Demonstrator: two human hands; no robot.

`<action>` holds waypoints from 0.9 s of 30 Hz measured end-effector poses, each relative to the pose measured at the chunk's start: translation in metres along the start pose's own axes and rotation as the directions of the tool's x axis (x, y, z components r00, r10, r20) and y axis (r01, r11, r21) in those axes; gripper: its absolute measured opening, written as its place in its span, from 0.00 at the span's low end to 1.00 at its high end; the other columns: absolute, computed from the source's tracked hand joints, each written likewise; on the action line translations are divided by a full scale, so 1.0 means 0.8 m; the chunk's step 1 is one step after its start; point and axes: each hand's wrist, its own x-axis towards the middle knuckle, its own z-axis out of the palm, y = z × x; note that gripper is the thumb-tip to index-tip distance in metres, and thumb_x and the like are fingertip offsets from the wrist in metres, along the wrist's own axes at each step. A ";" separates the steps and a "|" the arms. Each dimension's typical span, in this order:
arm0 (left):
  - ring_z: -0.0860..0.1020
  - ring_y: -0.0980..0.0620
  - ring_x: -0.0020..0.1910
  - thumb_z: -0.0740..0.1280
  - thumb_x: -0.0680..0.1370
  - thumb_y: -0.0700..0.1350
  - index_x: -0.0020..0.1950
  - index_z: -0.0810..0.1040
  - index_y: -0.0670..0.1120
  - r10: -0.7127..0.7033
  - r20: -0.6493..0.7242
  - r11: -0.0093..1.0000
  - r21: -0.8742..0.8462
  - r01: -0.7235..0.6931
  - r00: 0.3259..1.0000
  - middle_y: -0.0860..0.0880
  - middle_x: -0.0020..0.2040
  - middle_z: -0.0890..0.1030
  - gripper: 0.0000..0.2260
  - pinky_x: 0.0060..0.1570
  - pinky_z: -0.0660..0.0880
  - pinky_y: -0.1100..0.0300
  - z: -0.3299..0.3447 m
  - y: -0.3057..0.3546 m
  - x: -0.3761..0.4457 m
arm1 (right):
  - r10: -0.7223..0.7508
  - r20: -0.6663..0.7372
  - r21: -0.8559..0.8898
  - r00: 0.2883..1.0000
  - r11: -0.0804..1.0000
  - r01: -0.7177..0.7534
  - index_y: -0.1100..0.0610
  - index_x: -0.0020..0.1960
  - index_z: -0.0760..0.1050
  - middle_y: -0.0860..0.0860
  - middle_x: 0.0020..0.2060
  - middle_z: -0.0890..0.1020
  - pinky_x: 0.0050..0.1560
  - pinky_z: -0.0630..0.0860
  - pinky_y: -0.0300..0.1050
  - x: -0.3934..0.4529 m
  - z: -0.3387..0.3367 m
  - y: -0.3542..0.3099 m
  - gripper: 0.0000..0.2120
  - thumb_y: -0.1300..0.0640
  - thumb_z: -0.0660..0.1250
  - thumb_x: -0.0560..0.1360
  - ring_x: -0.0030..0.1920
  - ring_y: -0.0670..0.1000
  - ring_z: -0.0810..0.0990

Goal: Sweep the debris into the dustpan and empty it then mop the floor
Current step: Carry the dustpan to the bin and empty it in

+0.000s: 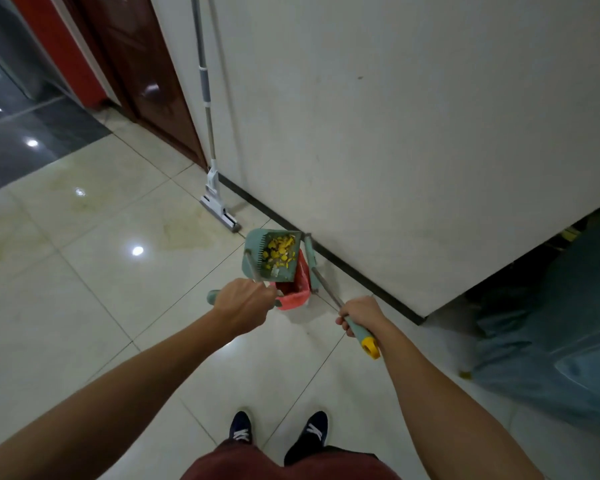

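Standing on the tiled floor (84,289) near the propped mop (208,140), my left hand (245,301) grips the tilted dustpan (274,258) of yellow debris (279,251) over the red bin (293,294) while my right hand (361,315) grips the broom handle (329,292).

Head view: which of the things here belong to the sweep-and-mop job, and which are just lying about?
Job things:
dustpan, held by left hand
yellow debris in the dustpan
red bin under it
broom, held by right hand
mop leaning on the wall

Lying about:
blue sheet at right
dark door
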 end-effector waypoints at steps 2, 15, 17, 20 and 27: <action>0.82 0.44 0.40 0.59 0.81 0.41 0.61 0.76 0.45 0.018 0.015 0.999 0.036 -0.019 1.000 0.46 0.45 0.83 0.11 0.33 0.70 0.54 0.004 0.018 -0.005 | 0.008 0.011 0.015 1.000 1.000 -0.008 0.73 0.46 0.78 0.64 0.35 0.83 0.28 0.75 0.43 0.001 -0.003 0.002 0.07 0.69 0.64 0.73 0.27 0.53 0.78; 0.83 0.42 0.48 0.61 0.81 0.38 0.62 0.77 0.44 0.054 0.066 0.998 0.029 -0.056 0.996 0.44 0.52 0.84 0.11 0.37 0.68 0.54 0.011 0.063 -0.023 | -0.036 0.065 0.028 0.997 0.999 0.034 0.74 0.51 0.77 0.64 0.36 0.82 0.27 0.75 0.43 -0.008 -0.003 -0.002 0.10 0.70 0.62 0.73 0.27 0.53 0.77; 0.83 0.42 0.48 0.61 0.81 0.38 0.62 0.77 0.44 0.058 0.055 0.998 0.019 -0.059 0.997 0.45 0.52 0.84 0.11 0.37 0.68 0.54 0.012 0.064 -0.023 | -0.040 0.069 0.024 0.997 0.999 0.038 0.73 0.52 0.77 0.64 0.35 0.82 0.27 0.75 0.43 -0.010 -0.001 -0.002 0.10 0.70 0.62 0.73 0.27 0.53 0.77; 0.83 0.43 0.46 0.62 0.81 0.38 0.62 0.77 0.44 0.060 0.032 0.998 0.011 -0.060 0.998 0.45 0.51 0.84 0.11 0.36 0.69 0.55 0.015 0.065 -0.023 | -0.045 0.075 0.027 0.996 0.999 0.043 0.73 0.53 0.77 0.64 0.35 0.82 0.27 0.75 0.43 -0.013 0.001 -0.002 0.11 0.70 0.62 0.73 0.27 0.52 0.78; 0.83 0.45 0.44 0.63 0.81 0.40 0.62 0.78 0.45 0.046 0.001 0.999 0.014 -0.046 0.999 0.45 0.51 0.84 0.11 0.35 0.71 0.56 0.007 0.059 -0.023 | -0.075 0.070 0.040 0.995 0.997 0.073 0.71 0.52 0.78 0.63 0.36 0.83 0.26 0.75 0.41 -0.021 -0.002 -0.016 0.09 0.69 0.63 0.74 0.26 0.51 0.78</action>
